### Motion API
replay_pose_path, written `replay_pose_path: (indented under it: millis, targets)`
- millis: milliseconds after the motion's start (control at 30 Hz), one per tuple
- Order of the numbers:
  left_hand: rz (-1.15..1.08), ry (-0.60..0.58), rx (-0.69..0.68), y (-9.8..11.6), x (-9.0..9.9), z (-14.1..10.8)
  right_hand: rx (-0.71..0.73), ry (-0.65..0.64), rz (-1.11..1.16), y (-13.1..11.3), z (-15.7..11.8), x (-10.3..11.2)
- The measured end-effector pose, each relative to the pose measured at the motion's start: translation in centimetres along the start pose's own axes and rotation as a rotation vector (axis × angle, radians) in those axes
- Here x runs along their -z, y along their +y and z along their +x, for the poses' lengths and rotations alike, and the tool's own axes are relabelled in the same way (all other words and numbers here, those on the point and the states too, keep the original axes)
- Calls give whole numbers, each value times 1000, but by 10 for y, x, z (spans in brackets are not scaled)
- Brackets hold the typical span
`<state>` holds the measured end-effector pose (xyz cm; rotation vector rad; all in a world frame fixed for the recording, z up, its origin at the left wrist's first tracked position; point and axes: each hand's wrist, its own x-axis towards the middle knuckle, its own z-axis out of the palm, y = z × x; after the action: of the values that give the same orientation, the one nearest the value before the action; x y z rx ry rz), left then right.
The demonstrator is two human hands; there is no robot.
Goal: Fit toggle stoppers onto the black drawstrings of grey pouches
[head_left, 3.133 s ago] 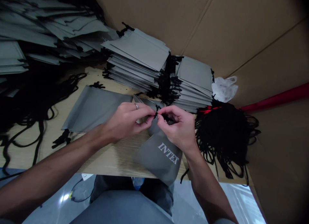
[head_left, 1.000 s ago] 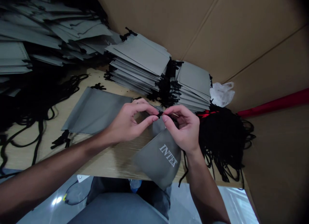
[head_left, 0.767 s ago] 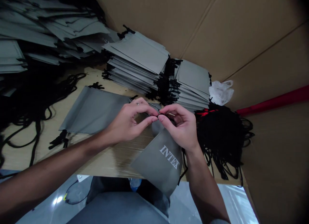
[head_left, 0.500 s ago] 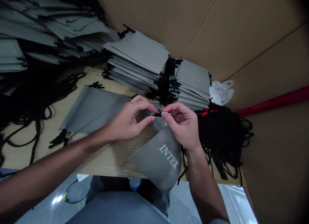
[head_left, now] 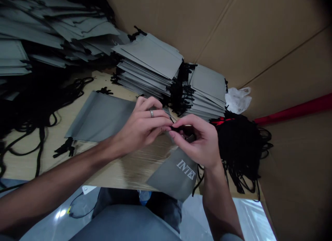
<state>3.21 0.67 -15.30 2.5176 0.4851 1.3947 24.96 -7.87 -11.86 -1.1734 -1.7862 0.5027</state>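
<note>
My left hand [head_left: 147, 122], with a ring on one finger, pinches a black cord [head_left: 177, 128] between thumb and fingertips. Right beside it, my right hand [head_left: 201, 142] has thumb and forefinger closed on the same cord, their tips almost meeting the left ones. A grey drawstring bag [head_left: 172, 180] with white INTEX lettering hangs below my right hand, past the table's front edge. Its upper part is hidden by my fingers. Under my left forearm a second grey bag [head_left: 102, 113] lies flat on the table, black cord ends at its corners.
Two neat stacks of grey bags [head_left: 153, 57] [head_left: 209, 81] stand at the back. A looser heap of bags [head_left: 77, 26] fills the far left. Bundles of black cords [head_left: 238, 147] lie right and left. A clear plastic bag [head_left: 238, 99] rests against the cardboard wall [head_left: 259, 43].
My left fingers have closed in beside the right fingertips, and the hand has turned over more. The INTEX bag has shifted slightly right, with less of it showing.
</note>
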Motion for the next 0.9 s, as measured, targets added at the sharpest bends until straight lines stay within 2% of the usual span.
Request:
replay_pose_path:
  millis: [133, 333, 533, 767, 900]
  targets:
    - [-68, 22, -56, 6, -1, 3, 71, 70, -70, -9, -3, 0]
    - [-278, -40, 89, 14, 5, 8, 43, 150, -73, -7, -4, -4]
    - [-386, -33, 156, 9, 7, 7, -8, 81, 66, 0, 1, -7]
    - [-513, -113, 260, 8, 13, 6, -78, 49, 282, 6, 5, -14]
    - [-605, -143, 345, 6, 16, 6, -117, 51, 328, 9, 5, -16]
